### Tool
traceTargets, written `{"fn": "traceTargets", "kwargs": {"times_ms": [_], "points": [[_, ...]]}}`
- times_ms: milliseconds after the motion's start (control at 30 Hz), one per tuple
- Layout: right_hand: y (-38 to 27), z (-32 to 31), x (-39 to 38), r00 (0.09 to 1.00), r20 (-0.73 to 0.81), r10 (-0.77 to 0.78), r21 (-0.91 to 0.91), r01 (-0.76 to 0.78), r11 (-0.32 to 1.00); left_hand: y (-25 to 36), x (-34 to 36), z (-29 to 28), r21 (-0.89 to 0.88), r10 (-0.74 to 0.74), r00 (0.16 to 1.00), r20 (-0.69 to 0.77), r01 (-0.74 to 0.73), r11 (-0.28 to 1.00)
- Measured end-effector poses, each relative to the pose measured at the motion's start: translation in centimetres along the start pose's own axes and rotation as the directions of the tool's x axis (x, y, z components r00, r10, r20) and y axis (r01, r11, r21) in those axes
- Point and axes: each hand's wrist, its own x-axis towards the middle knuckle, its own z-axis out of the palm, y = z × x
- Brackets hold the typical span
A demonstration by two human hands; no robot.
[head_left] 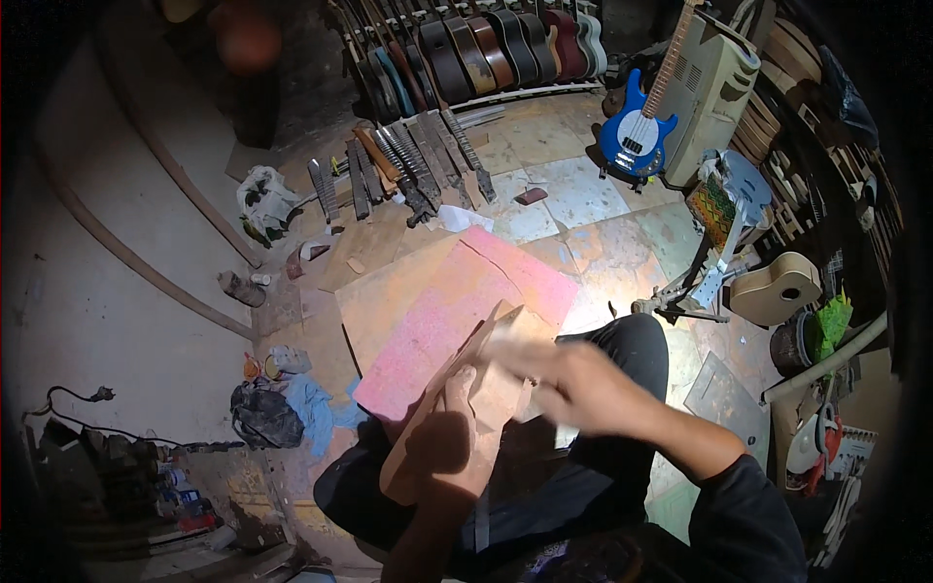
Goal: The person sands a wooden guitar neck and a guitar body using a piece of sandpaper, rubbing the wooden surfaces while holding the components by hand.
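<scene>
A long, pale piece of wood [400, 468] with angled faces lies slantwise over my lap, its upper end over a pink board [437, 325]. My left hand [457, 418] grips the wood near its middle, the thumb along the upper side; a dark shadow falls over this hand. Close to the upper end, my right hand [583, 384] is curled and smeared by motion. A pale blur shows in front of its fingers, and whatever it holds cannot be made out.
Several guitar necks [418, 160] lie on the tiled floor ahead, below a rack of guitars [486, 49]. A blue electric guitar [637, 131] leans at the upper right. An unfinished guitar body [775, 290] stands to the right. Left sit a black bag [264, 413] and blue cloth [311, 408].
</scene>
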Motion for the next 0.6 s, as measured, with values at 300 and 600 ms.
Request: {"fn": "traceTargets", "kwargs": {"times_ms": [300,600], "points": [[-1.6,-0.8,-0.2,0.980,0.174,0.100,0.066,-0.113,0.991,-0.6,-0.6,-0.7,-0.023,0.057,0.998,0.025,-0.056,0.998],[-2.1,3.8,-1.3,0.976,-0.192,-0.101,0.142,0.130,0.981,0.1,0.4,-3.1,-0.171,0.100,0.989,-0.113,-0.118,0.978]]}}
